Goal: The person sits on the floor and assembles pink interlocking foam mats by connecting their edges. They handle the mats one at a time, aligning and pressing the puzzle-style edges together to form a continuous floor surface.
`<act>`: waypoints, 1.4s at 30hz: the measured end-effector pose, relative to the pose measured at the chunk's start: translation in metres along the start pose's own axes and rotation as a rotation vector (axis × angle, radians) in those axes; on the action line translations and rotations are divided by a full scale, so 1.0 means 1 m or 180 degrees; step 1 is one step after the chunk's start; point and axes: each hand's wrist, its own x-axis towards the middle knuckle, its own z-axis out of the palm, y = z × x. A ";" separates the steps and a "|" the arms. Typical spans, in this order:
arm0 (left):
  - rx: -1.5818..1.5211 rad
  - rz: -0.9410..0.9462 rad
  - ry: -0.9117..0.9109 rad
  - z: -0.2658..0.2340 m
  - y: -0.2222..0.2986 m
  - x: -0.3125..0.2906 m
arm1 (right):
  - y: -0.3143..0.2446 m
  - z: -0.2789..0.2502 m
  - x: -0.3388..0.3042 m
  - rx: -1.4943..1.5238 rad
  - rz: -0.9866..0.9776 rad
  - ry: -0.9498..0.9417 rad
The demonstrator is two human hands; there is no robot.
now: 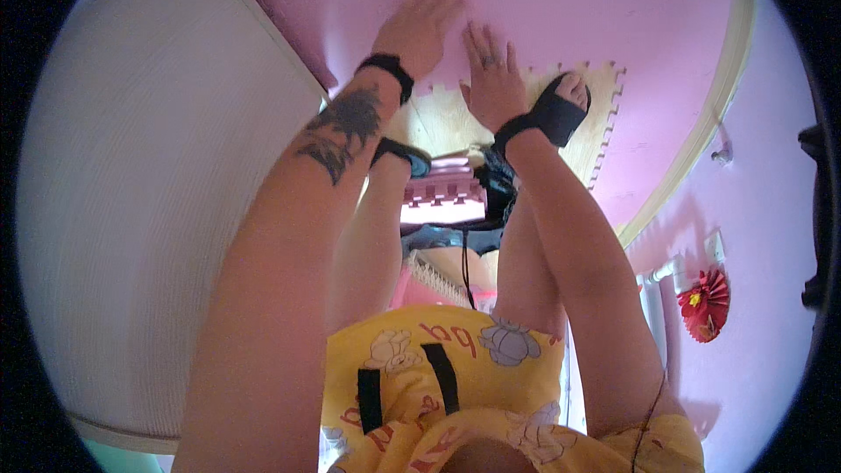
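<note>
Spreading widest in front of me is a pink surface point(561, 0), the thing nearest my fingers, and it runs beyond the far edge of a wood-patterned mat. Nearly as large, a pale grained panel point(175, 193) stands to my left, and a lilac wall point(762, 123) rises to my right. I wear a yellow printed garment point(491, 385) with two black straps point(444, 377) on its front. My two bare forearms reach forward, the left one marked with a dark tattoo point(346, 127).

Between and beyond my legs lies that mat point(429, 118), with jigsaw-cut teeth along its far and right edges. Near its close side, between my feet, sits a pink slotted object point(438, 182), with a black item I cannot identify just beside it.

My left hand point(422, 22) is blurred, held past the mat's far edge with its fingers stretched out and nothing visible in it. My right hand point(495, 79) appears over the far edge, flat and empty, fingers slightly parted; I cannot tell whether either palm touches the pink.

A dark open-toed slipper point(556, 114) on my right foot is near the mat's right edge. Smaller still are a red decoration point(705, 307) by the wall, black bands point(392, 70) on both wrists, and a ring point(489, 60) on my right hand.
</note>
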 end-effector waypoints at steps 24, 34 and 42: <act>-0.0204 -0.0668 -0.0695 -0.012 0.006 -0.017 | 0.014 0.016 -0.032 -0.0941 -0.0325 -0.0537; -0.0989 -0.1248 -0.1194 -0.059 0.087 -0.082 | 0.008 -0.059 -0.089 -0.0501 -0.0037 -0.0855; -0.1803 -0.1670 -0.2507 -0.186 0.222 -0.279 | 0.044 -0.210 -0.342 0.0468 0.0708 -0.1466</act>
